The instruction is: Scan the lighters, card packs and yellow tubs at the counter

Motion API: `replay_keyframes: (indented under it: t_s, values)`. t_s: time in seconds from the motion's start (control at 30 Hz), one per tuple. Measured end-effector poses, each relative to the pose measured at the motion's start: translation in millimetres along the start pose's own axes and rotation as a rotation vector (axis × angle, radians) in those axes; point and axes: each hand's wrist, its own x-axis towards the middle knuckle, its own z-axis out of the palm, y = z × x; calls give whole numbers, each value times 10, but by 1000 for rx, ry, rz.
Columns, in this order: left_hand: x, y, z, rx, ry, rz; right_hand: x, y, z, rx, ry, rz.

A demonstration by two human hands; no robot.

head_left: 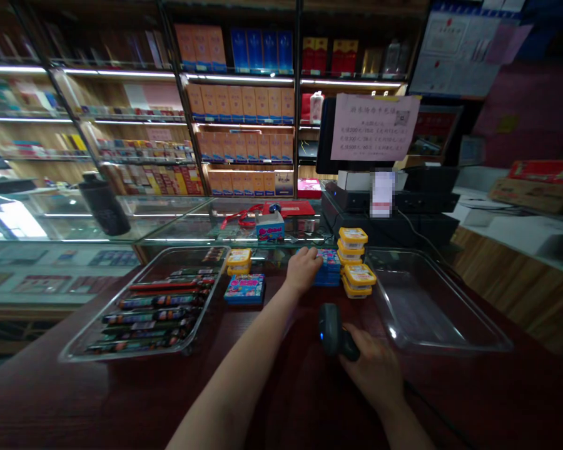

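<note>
My right hand (374,361) is wrapped around the handle of a dark barcode scanner (331,329), whose head points left and shows a small blue light. My left hand (304,270) reaches forward with bent fingers against the left side of a stack of small blue printed boxes (327,269). Its fingers partly hide what they hold there. Right beside the stack stand yellow-lidded clear tubs (359,279), piled up. Farther left lies another low pile of blue boxes (244,290), with two yellow-lidded tubs (239,260) behind it.
A clear tray (201,322) of dark, stick-like packets stands left; another clear tray (443,334) stands right. Behind are an opened blue-and-pink box (269,229), a red lanyard (244,217), a black tumbler (106,206) and a monitor (327,134). The scanner's cable (434,409) trails right.
</note>
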Motion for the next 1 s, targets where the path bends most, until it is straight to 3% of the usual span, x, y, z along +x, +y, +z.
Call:
replay_keyframes:
  t_s: [0.1,0.23,0.3,0.43,0.6,0.83,1.0]
  values:
    - [83,51,120,-5,-23,10,8,4,9,26,-7,-9]
    - [56,33,211,-179,23,-19,14,4,3,46,-24,6]
    - [-8,-20,249,-281,136,-121,17,4,-1,55,-33,17]
    - [-130,-150,360,-493,333,-478,24,8,-9,78,-50,23]
    - [-111,-170,471,-674,307,-510,33,6,-35,97,-68,40]
    - [29,-28,434,-576,252,-572,40,4,-45,111,-97,41]
    - [-93,-19,359,-514,177,-542,19,7,-32,98,-64,36]
